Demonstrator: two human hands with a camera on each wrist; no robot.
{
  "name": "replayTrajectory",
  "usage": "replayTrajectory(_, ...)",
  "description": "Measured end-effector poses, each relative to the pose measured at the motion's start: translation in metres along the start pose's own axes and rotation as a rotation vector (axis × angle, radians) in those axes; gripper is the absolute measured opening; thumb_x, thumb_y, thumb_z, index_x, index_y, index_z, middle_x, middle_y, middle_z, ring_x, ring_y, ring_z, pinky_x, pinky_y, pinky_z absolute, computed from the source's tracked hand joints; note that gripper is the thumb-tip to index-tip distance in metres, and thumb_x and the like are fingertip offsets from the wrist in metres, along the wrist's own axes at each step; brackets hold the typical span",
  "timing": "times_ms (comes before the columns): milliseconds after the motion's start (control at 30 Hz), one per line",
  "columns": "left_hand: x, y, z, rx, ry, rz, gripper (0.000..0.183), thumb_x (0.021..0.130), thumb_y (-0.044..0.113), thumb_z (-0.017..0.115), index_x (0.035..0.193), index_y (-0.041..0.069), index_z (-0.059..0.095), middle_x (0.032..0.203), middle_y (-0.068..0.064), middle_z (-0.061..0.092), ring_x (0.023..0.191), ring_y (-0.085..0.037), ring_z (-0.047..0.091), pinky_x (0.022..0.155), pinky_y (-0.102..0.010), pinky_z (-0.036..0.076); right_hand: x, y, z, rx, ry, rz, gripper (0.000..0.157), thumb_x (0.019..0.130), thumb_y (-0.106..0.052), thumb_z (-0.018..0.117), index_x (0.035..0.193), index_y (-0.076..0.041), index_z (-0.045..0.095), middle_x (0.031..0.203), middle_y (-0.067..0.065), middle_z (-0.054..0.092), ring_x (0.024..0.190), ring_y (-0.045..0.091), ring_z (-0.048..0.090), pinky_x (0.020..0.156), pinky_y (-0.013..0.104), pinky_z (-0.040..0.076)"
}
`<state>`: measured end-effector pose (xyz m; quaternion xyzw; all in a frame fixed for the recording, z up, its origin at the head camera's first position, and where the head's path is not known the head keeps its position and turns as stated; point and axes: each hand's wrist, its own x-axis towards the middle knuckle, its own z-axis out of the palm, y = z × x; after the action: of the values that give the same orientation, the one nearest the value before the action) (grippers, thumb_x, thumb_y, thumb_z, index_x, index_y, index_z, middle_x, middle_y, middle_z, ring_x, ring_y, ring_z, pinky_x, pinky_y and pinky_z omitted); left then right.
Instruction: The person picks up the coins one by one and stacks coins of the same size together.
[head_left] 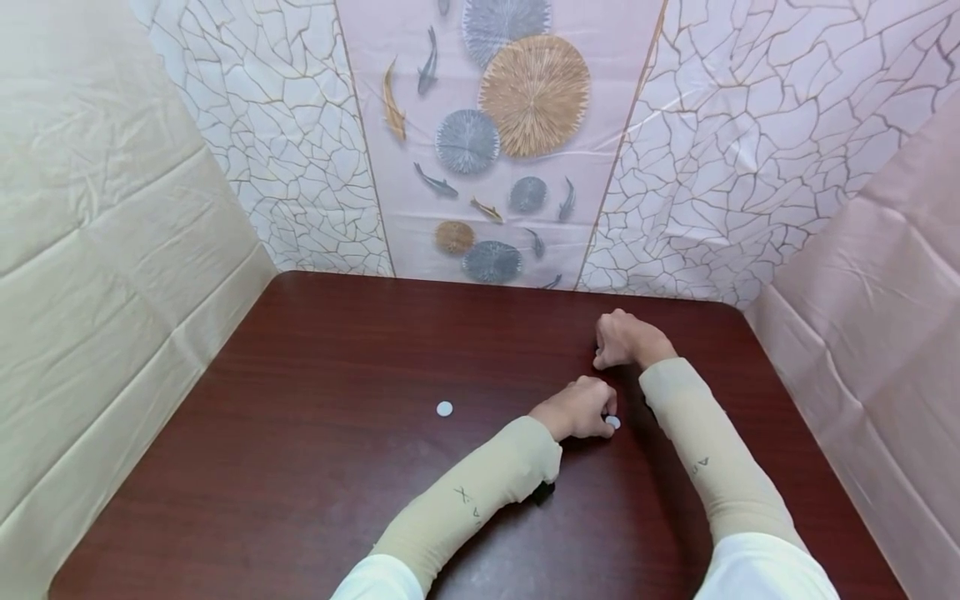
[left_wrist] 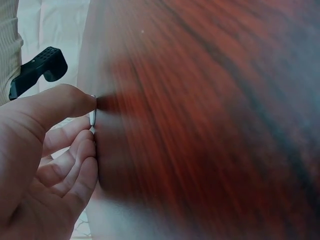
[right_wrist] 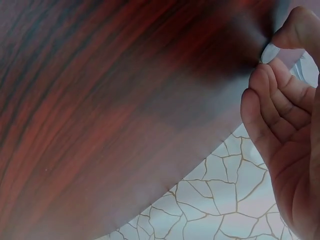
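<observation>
In the head view, my left hand [head_left: 579, 407] is low on the dark table, right of its middle, with a small white disc [head_left: 612, 422] at its fingertips. The left wrist view shows this disc [left_wrist: 93, 112] edge-on between thumb and index finger, flat against the tabletop. Farther back and to the right, my right hand [head_left: 624, 339] is bent down to the table. Its thumb and fingers pinch another white disc [right_wrist: 270, 53], tilted in the right wrist view; the hand hides that one from the head camera. A third white disc [head_left: 445, 408] lies flat, left of my left hand.
The reddish-brown wooden table [head_left: 315, 467] has rounded far corners. A patterned cloth [head_left: 480, 208] hangs behind it, and pale padded panels [head_left: 112, 250] stand along the sides. A black device [left_wrist: 40, 70] on the other arm's sleeve shows in the left wrist view.
</observation>
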<state>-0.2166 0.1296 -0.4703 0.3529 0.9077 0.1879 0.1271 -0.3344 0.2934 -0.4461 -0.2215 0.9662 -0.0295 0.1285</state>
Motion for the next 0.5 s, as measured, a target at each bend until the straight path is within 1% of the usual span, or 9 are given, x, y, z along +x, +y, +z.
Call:
replayTrajectory(200,0.0,0.001,0.003,-0.005,-0.001,0.007,0.014,0.093,0.027,0.081,0.099,0.018,0.073,0.096,0.008,0.066,0.087,-0.006,0.061,0.074,-0.016,0.046,-0.01,0.003,-0.003,-0.025,0.021,-0.005,0.012,0.075,-0.024,0.079,0.073,-0.014,0.073,0.072,-0.001,0.07,0.066,0.016,0.064,0.063,0.033,0.054)
replayTrajectory(333,0.0,-0.001,0.003,-0.017,-0.006,0.001,0.014,0.094,0.027,0.08,0.1,0.017,0.072,0.098,0.007,0.066,0.087,-0.006,0.06,0.074,-0.016,0.047,-0.021,0.003,-0.011,-0.024,0.045,-0.024,0.017,0.075,-0.025,0.081,0.08,-0.011,0.073,0.077,0.002,0.07,0.068,0.016,0.065,0.065,0.034,0.056)
replayTrajectory(500,-0.001,-0.003,0.0,-0.031,-0.017,-0.006,0.015,0.095,0.027,0.078,0.103,0.017,0.072,0.102,0.006,0.066,0.089,-0.005,0.06,0.074,-0.016,0.047,-0.036,-0.004,-0.023,-0.019,0.044,-0.064,0.018,0.075,-0.023,0.079,0.084,-0.009,0.073,0.078,0.002,0.07,0.068,0.014,0.062,0.063,0.031,0.053)
